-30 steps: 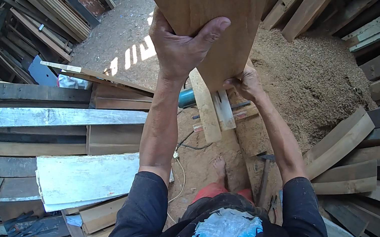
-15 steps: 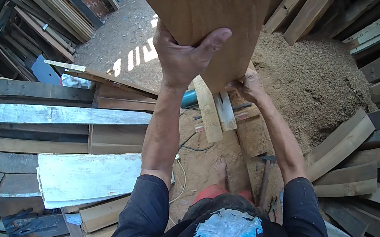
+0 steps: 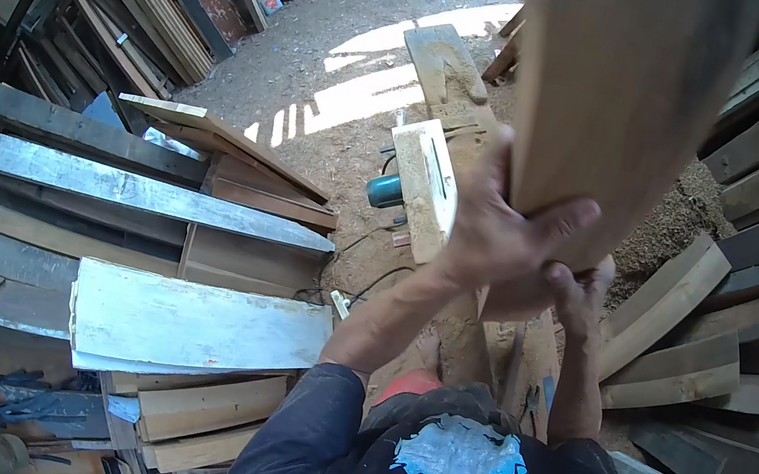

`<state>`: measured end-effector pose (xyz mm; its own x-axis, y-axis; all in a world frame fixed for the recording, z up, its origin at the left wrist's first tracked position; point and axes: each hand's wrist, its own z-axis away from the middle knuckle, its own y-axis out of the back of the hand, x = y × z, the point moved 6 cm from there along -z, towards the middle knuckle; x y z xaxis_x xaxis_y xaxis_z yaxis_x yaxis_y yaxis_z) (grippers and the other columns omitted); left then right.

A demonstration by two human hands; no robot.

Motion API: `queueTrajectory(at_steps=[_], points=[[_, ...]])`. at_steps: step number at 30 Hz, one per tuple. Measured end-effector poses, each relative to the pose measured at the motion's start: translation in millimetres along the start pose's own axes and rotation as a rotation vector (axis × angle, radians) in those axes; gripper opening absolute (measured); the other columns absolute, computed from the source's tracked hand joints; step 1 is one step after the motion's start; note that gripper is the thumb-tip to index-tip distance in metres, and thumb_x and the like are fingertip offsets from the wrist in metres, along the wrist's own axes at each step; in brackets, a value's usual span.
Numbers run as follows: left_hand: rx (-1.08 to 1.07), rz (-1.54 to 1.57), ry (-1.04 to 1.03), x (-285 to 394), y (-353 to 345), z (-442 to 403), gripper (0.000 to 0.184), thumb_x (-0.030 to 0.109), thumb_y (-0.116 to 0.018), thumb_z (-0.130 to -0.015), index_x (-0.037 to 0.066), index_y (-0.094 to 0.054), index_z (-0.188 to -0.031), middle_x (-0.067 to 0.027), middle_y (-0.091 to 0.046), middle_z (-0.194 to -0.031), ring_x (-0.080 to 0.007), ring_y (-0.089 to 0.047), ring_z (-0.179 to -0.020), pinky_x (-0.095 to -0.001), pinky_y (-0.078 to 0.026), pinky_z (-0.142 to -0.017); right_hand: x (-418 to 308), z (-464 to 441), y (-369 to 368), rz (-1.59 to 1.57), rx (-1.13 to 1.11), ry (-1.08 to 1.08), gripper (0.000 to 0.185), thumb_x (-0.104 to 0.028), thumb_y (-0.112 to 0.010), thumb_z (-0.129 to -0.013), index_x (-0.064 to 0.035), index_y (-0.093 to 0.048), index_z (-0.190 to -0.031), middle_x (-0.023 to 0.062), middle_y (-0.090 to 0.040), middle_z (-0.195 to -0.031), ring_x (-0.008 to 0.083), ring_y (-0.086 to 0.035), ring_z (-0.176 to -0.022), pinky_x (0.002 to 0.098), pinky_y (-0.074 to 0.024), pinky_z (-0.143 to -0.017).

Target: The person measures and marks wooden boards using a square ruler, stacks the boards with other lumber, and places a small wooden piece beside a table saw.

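A wide brown wooden plank (image 3: 616, 106) rises in front of me toward the top of the head view, tilted up off the ground. My left hand (image 3: 507, 234) is closed around its left edge, the thumb lying across its face. Lower down, my right hand (image 3: 584, 288) grips the plank near its bottom end, with the fingers partly hidden. Left of the plank is a pale slotted board (image 3: 425, 179) with a teal motor housing (image 3: 385, 191) beside it, apart from both hands.
Stacked boards (image 3: 129, 218) and a white panel (image 3: 197, 322) lie to my left. Short planks (image 3: 666, 308) lean at my right, near a sawdust heap (image 3: 685, 230). Pliers (image 3: 533, 404) lie by my leg; a cord (image 3: 355, 289) crosses the ground.
The plank has swung to the right with both hands still on it and now stands more upright. The slotted board and teal motor housing are less covered. The view has shifted.
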<state>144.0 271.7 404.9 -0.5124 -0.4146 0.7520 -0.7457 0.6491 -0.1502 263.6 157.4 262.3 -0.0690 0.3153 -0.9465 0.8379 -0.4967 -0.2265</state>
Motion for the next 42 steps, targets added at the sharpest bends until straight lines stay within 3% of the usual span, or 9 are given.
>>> queueTrajectory(at_steps=[18, 23, 25, 27, 32, 35, 38, 40, 42], points=[[-0.237, 0.022, 0.009, 25, -56, 142, 0.059, 0.04, -0.082, -0.082, -0.001, -0.056, -0.116, -0.0114, -0.066, -0.1, -0.0222, -0.067, -0.09, -0.0357, -0.053, -0.082, -80, 112, 94, 0.231, 0.301, 0.215, 0.069, -0.051, -0.091, -0.067, -0.001, -0.063, -0.105, 0.0015, -0.065, -0.097, 0.0123, -0.062, -0.088, 0.0269, -0.0479, -0.074], [-0.92, 0.565, 0.694, -39, 73, 258, 0.035, 0.035, -0.067, -0.096, 0.001, -0.067, -0.092, -0.0076, -0.067, -0.088, -0.0153, -0.064, -0.081, -0.0311, -0.051, -0.075, -45, 138, 164, 0.355, 0.426, 0.229, 0.078, -0.06, -0.086, -0.068, -0.0018, -0.058, -0.112, -0.0002, -0.059, -0.097, 0.0126, -0.059, -0.09, 0.0289, -0.0473, -0.082], [-0.782, 0.406, 1.349, -117, 155, 363, 0.035, 0.039, -0.067, -0.097, 0.005, -0.067, -0.09, -0.0016, -0.068, -0.082, -0.0094, -0.062, -0.07, -0.0261, -0.049, -0.065, -47, 150, 168, 0.419, 0.658, 0.35, 0.046, -0.048, -0.066, -0.092, -0.003, -0.059, -0.102, 0.0015, -0.056, -0.099, 0.0113, -0.053, -0.089, 0.0282, -0.0443, -0.079], [-0.525, 0.075, 1.526, -171, 230, 423, 0.028, 0.032, -0.068, -0.097, 0.007, -0.064, -0.086, -0.0005, -0.064, -0.077, -0.0078, -0.055, -0.061, -0.0246, -0.044, -0.054, -54, 145, 165, 0.341, 0.728, 0.269, 0.038, -0.043, -0.058, -0.097, -0.0048, -0.057, -0.1, 0.0022, -0.054, -0.097, 0.0116, -0.052, -0.088, 0.0291, -0.0447, -0.079], [0.325, -0.013, 1.276, -302, 349, 420, 0.024, 0.024, -0.068, -0.097, 0.004, -0.061, -0.106, -0.0028, -0.063, -0.083, -0.0076, -0.055, -0.061, -0.0214, -0.043, -0.05, -67, 135, 159, 0.026, 0.573, 0.193, 0.038, -0.046, -0.056, -0.099, -0.009, -0.051, -0.099, 0.0021, -0.051, -0.088, 0.0124, -0.054, -0.082, 0.0312, -0.0499, -0.074], [0.402, -0.112, 1.222, -379, 370, 373, 0.021, 0.019, -0.067, -0.096, 0.002, -0.062, -0.109, -0.0039, -0.063, -0.084, -0.0102, -0.057, -0.065, -0.0234, -0.043, -0.053, -77, 145, 146, 0.347, 0.774, 0.204, 0.033, -0.041, -0.054, -0.101, -0.0103, -0.048, -0.092, 0.0022, -0.048, -0.08, 0.0126, -0.052, -0.076, 0.0306, -0.0497, -0.072], [0.291, -0.143, 1.241, -459, 383, 337, 0.03, 0.019, -0.065, -0.098, 0.007, -0.057, -0.124, -0.003, -0.065, -0.1, -0.0125, -0.059, -0.073, -0.0282, -0.048, -0.061, -83, 130, 114, 0.093, 0.53, 0.28, 0.029, -0.037, -0.055, -0.101, -0.0104, -0.047, -0.092, 0.0024, -0.048, -0.078, 0.0137, -0.051, -0.073, 0.0302, -0.0487, -0.07], [0.559, -0.065, 1.253, -511, 384, 336, 0.029, 0.019, -0.065, -0.097, 0.01, -0.059, -0.124, -0.0008, -0.067, -0.107, -0.0136, -0.061, -0.081, -0.0332, -0.048, -0.068, -89, 129, 96, 0.189, 0.563, 0.268, 0.027, -0.033, -0.056, -0.101, -0.0102, -0.047, -0.092, 0.0029, -0.048, -0.078, 0.0149, -0.051, -0.072, 0.03, -0.048, -0.069], [0.343, 0.082, 1.316, -547, 386, 327, 0.045, 0.032, -0.07, -0.094, 0.013, -0.056, -0.132, -0.0061, -0.068, -0.116, -0.0226, -0.064, -0.096, -0.0365, -0.052, -0.08, -90, 126, 86, 0.238, 0.561, 0.274, 0.026, -0.032, -0.057, -0.101, -0.0102, -0.046, -0.092, 0.003, -0.049, -0.077, 0.0154, -0.051, -0.071, 0.0302, -0.0481, -0.069]])
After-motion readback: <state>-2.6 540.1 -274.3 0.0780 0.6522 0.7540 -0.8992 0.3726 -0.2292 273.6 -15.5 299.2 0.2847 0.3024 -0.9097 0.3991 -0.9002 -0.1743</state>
